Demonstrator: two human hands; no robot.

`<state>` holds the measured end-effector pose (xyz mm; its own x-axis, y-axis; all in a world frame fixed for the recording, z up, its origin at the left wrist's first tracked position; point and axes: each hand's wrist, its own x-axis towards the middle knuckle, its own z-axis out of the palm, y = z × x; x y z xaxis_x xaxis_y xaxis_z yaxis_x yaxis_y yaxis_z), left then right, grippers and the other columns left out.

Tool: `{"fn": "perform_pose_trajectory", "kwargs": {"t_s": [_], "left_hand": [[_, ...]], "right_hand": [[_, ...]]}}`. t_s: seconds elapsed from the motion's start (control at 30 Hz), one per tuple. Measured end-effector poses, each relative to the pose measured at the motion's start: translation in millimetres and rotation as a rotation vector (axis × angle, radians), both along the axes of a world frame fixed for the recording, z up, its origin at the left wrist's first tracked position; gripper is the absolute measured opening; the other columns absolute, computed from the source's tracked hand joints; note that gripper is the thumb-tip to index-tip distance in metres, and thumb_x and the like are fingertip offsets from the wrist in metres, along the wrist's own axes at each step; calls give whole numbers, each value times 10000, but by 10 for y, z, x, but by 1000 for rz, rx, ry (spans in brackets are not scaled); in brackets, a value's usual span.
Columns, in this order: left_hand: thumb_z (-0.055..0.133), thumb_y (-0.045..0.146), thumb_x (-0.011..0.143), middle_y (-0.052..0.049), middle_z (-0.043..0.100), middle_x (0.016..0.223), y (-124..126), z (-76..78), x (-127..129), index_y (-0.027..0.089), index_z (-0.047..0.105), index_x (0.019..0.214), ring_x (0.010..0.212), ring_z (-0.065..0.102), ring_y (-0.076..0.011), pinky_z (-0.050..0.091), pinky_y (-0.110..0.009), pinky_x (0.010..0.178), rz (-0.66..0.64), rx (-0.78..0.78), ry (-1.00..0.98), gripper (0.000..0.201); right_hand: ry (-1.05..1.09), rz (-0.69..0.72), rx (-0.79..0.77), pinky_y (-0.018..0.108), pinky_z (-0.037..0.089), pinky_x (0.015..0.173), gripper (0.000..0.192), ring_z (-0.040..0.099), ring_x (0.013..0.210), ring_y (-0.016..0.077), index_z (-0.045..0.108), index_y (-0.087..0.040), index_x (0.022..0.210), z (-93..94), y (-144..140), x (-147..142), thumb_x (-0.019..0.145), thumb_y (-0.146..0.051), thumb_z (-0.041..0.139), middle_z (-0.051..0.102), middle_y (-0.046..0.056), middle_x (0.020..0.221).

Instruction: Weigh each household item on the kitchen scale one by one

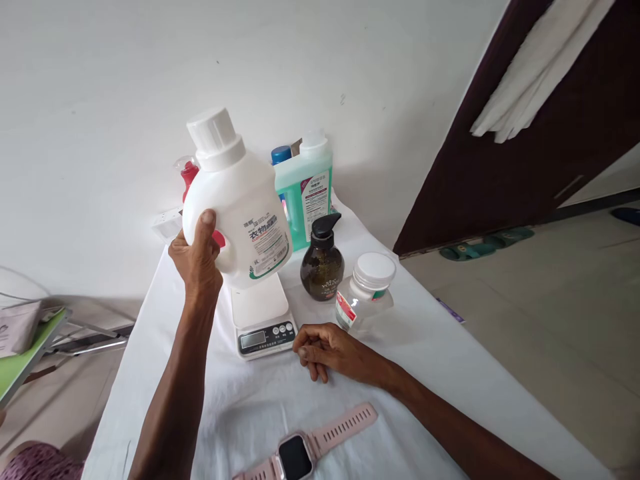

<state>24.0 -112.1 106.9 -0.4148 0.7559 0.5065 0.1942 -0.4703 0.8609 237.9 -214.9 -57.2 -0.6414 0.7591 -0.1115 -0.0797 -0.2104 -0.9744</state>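
Observation:
My left hand (199,260) is wrapped round the handle of a big white laundry detergent bottle (240,187) with a white cap. The bottle is tilted and held above a white kitchen scale (260,301), partly covering its rear. On the scale's front, the small display looks blank. My right hand (336,350) rests on the cloth at the scale's front right corner, its fingers loosely curled with nothing seen in them. Just behind that hand stand a clear jar (367,297) with a white lid and a dark brown pump bottle (323,267).
A bottle of green liquid (315,193), a blue-capped bottle (281,155) and a red-topped bottle (189,175) stand near the wall. A pink smartwatch (296,457) lies at the front of the white-covered table (240,413). Slippers (467,250) are on the floor by a dark door.

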Motion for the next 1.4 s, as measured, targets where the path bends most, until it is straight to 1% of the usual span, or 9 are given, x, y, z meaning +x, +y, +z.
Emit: {"fn": "perform_pose_trajectory", "kwargs": {"t_s": [0.13, 0.37, 0.8, 0.93, 1.07, 1.13, 1.2, 1.3, 1.4], "left_hand": [[833, 740, 688, 58, 251, 556, -184, -87, -206, 245, 320, 599, 480, 237, -85, 208, -301, 446, -7, -22, -75, 719], [886, 682, 610, 70, 260, 518, -303, -278, -369, 243, 343, 566, 489, 213, -80, 185, -299, 466, -40, -91, -165, 700], [886, 738, 620, 64, 236, 544, -319, -279, -541, 244, 348, 579, 494, 240, -92, 262, -301, 472, -136, -136, -92, 731], [810, 795, 688, 22, 352, 575, -354, -282, -608, 237, 452, 604, 534, 377, -128, 375, -314, 512, -167, -142, -52, 668], [568, 924, 789, -63, 570, 706, -360, -335, -759, 237, 602, 714, 744, 609, -231, 515, -357, 657, -136, -115, 11, 692], [515, 954, 800, -75, 629, 770, -342, -458, -877, 235, 648, 788, 810, 646, -249, 532, -358, 684, -101, -105, -21, 732], [542, 936, 812, -65, 649, 773, -327, -670, -1003, 228, 660, 812, 783, 647, -231, 525, -339, 673, -45, -143, -62, 718], [582, 859, 863, -30, 579, 642, -341, -1080, -1152, 209, 600, 693, 620, 557, -171, 485, -307, 619, 18, -312, -69, 672], [566, 774, 923, -8, 514, 574, -391, -1415, -1223, 213, 545, 633, 561, 486, -149, 446, -294, 583, -13, -434, 13, 632]], "right_hand": [[-36, 16, 26, 236, 478, 559, 442, 641, 575, 105, 667, -153, 993, -1, 7, 11, 965, -591, 713, 704, 11, 764], [-53, 12, 3, 245, 478, 556, 533, 671, 613, 118, 667, -141, 999, 37, 16, -4, 914, -661, 745, 699, 24, 826], [-46, 16, 1, 254, 483, 564, 519, 676, 633, 127, 668, -149, 1005, 17, 10, -8, 916, -655, 743, 691, 19, 828], [-51, 18, 11, 256, 484, 570, 514, 675, 634, 125, 673, -144, 1015, 2, 14, -9, 924, -645, 742, 695, 21, 834], [-65, 15, 20, 262, 481, 569, 526, 663, 619, 123, 676, -146, 1014, 16, 11, -11, 920, -659, 740, 703, 26, 826], [-75, 18, 32, 264, 487, 579, 526, 657, 614, 118, 678, -142, 1022, 25, 9, -10, 930, -658, 730, 711, 31, 829], [-74, 20, 42, 262, 491, 583, 525, 662, 622, 118, 678, -138, 1025, 27, 9, -9, 935, -653, 727, 711, 32, 831], [-64, 22, 50, 258, 496, 580, 519, 673, 635, 121, 678, -140, 1018, 17, 13, -8, 934, -650, 732, 709, 30, 835], [-56, 23, 53, 257, 500, 567, 525, 682, 638, 125, 679, -147, 1000, 9, 15, -11, 920, -662, 741, 709, 32, 846]]}}
